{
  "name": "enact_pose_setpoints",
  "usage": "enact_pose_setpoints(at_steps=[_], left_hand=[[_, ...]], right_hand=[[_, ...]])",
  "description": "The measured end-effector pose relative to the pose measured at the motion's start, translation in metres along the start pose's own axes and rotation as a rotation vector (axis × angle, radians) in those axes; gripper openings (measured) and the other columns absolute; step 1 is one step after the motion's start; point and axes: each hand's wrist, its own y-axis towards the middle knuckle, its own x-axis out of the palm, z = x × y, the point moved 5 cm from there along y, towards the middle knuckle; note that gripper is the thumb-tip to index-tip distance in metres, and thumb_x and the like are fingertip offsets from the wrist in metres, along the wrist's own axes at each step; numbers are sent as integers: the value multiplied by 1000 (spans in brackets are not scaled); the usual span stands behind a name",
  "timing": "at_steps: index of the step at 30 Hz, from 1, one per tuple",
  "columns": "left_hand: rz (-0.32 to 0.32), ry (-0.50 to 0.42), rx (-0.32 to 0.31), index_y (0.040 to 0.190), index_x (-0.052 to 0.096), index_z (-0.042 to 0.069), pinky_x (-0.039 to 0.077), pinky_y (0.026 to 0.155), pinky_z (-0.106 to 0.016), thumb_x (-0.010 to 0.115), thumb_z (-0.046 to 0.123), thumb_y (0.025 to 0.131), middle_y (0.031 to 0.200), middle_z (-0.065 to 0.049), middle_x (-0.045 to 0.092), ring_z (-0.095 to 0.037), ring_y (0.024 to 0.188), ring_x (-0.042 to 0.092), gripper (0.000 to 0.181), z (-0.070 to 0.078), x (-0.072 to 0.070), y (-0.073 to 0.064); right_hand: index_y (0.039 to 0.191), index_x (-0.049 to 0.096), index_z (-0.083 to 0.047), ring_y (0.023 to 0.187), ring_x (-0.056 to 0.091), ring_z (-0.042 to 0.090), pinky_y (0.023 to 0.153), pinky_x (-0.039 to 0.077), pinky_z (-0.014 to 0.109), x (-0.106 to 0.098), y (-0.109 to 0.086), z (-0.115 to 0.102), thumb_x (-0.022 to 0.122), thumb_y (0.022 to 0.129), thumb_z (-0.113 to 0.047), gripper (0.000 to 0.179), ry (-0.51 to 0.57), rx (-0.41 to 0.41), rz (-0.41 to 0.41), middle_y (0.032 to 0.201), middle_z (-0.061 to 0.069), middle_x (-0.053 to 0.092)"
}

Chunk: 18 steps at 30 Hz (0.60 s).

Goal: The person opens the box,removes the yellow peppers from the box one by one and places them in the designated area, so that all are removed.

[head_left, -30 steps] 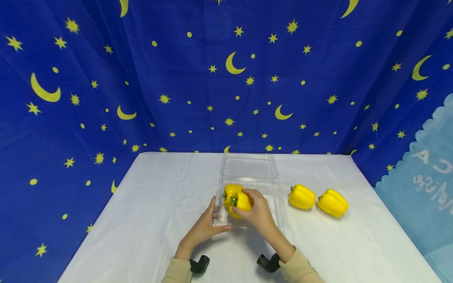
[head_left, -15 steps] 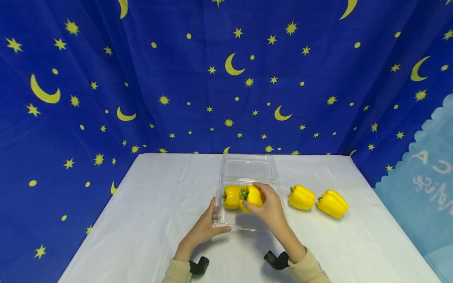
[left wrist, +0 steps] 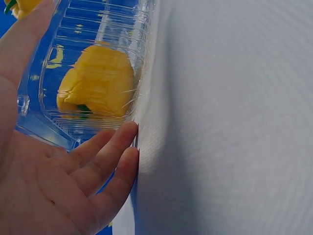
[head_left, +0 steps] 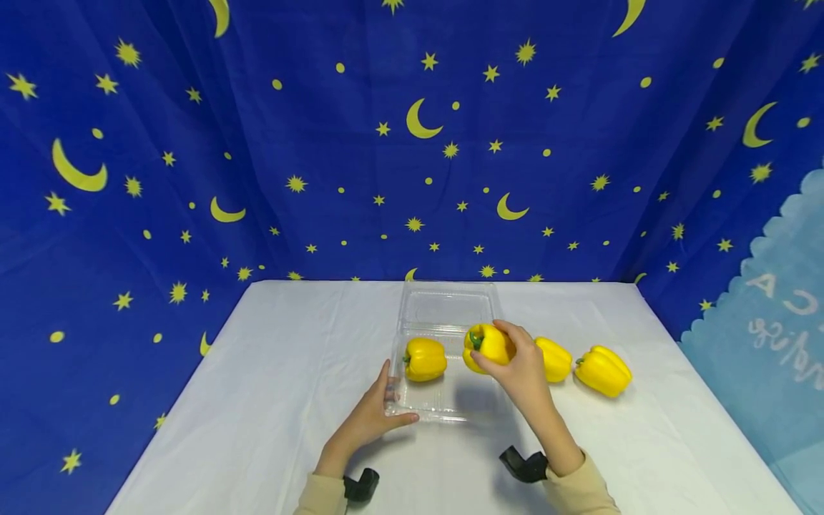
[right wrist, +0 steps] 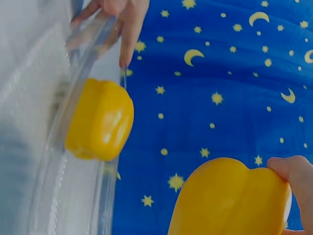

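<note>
A clear plastic clamshell box (head_left: 444, 412) lies with its lid folded back. One yellow bell pepper (head_left: 425, 360) rests on its side in the left of the box; the left wrist view shows it through the ribbed wall. My left hand (head_left: 370, 418) rests against the near left corner, fingers (left wrist: 105, 161) fairly straight along the side and thumb toward the front edge. Raised over the box's right side, my right hand (head_left: 524, 368) grips a second yellow bell pepper (head_left: 487, 348) between thumb and fingers, its green stem pointing left.
Two more yellow bell peppers lie on the white cloth right of the box, one (head_left: 556, 360) partly behind my right hand and the other (head_left: 604, 371) farther right. A blue star-and-moon curtain (head_left: 347, 143) borders the table (head_left: 290, 357).
My right hand has lifted its pepper away from beside the left one, moving right and up across the box. The left hand and the peppers on the cloth stay in place.
</note>
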Motion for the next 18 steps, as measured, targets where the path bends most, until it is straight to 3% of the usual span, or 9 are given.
enact_pose_setpoints(at_steps=[12, 18], left_hand=[[-1, -1, -11, 153, -1, 6, 42, 104, -53, 79, 40, 75, 146, -18, 39, -32, 123, 49, 117, 1, 1, 1], [4, -2, -19, 153, 0, 6, 42, 104, -53, 79, 39, 75, 146, -19, 39, -34, 124, 49, 117, 1, 1, 1]], right_hand=[[123, 57, 4, 105, 61, 36, 87, 55, 50, -32, -1, 11, 82, 73, -14, 60, -80, 15, 93, 120, 23, 62], [126, 54, 5, 114, 56, 37, 97, 49, 50, -44, -2, 26, 80, 75, -15, 61, -53, 75, 94, 126, 24, 59]])
